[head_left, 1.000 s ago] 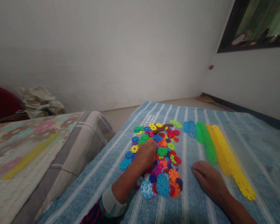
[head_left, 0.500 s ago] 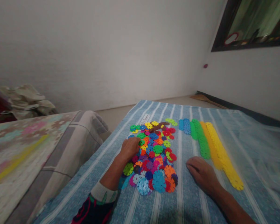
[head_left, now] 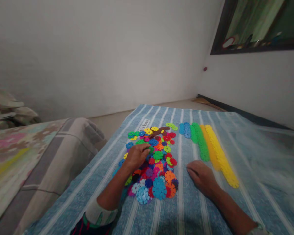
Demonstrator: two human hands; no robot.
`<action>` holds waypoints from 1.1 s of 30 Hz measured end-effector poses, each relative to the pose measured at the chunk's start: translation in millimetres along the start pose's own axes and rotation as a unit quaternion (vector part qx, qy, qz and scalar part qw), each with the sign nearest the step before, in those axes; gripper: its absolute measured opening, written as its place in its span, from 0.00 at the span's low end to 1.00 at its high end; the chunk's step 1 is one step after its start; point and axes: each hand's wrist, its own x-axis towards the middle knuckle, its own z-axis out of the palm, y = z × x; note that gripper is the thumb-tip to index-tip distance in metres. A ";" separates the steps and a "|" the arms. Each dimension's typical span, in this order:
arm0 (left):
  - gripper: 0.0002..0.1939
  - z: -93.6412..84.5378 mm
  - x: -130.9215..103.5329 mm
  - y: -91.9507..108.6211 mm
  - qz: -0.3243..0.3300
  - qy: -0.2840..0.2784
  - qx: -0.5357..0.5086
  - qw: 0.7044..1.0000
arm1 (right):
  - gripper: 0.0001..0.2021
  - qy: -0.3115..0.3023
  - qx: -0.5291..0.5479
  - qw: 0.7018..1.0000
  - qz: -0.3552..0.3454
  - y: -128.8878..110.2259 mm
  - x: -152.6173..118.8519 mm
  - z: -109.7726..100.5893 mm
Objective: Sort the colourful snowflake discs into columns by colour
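Observation:
On the striped blue cloth [head_left: 188,212] lies a heap of colourful notched plastic discs [head_left: 159,192]. My left hand [head_left: 136,156] reaches over the heap from its left side, its thumb and fingers pinched on a small green disc [head_left: 151,149]. Right of the heap, my right hand [head_left: 201,176] rests on the cloth with the fingers curled in; whatever they may hold is hidden. Beyond it run rows of overlapping discs sorted by colour: a short blue row [head_left: 187,130], a longer green row [head_left: 202,145] and a long yellow row [head_left: 220,153]. A brown row [head_left: 159,131] lies at the heap's far end.
A blurred clear plastic bag or container [head_left: 276,163] is at the right of the cloth. To the left stands a bed-like surface with a flowered cover [head_left: 12,143] and crumpled fabric [head_left: 7,107]. A white wall [head_left: 112,58] and a dark-framed window [head_left: 254,29] are behind.
The camera has turned a little to the right, so the scene sits further left. My left hand has moved rightward over the heap with the green disc. My right hand stays on the cloth.

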 end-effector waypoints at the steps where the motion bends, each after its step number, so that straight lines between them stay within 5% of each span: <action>1: 0.13 5.3 -1.9 9.0 0.020 -0.011 -0.019 1.000 | 0.12 0.012 -0.003 1.000 -0.007 -2.5 0.8 -0.6; 8: 0.14 40.7 -22.0 58.3 0.130 -0.075 -0.043 0.988 | 0.09 0.080 0.038 0.995 -0.040 -25.4 12.2 -2.9; 18: 0.14 68.3 -30.4 62.6 0.167 -0.111 -0.031 0.979 | 0.14 0.032 0.043 0.997 -0.053 -44.2 16.9 -5.0; 26: 0.14 41.1 -18.9 51.7 0.132 -0.020 -0.007 0.991 | 0.11 0.106 -0.101 0.989 0.028 15.5 20.9 -31.0; 33: 0.20 6.4 0.5 15.4 0.049 0.054 0.049 0.996 | 0.11 0.109 -0.205 0.969 0.088 52.1 12.4 -39.9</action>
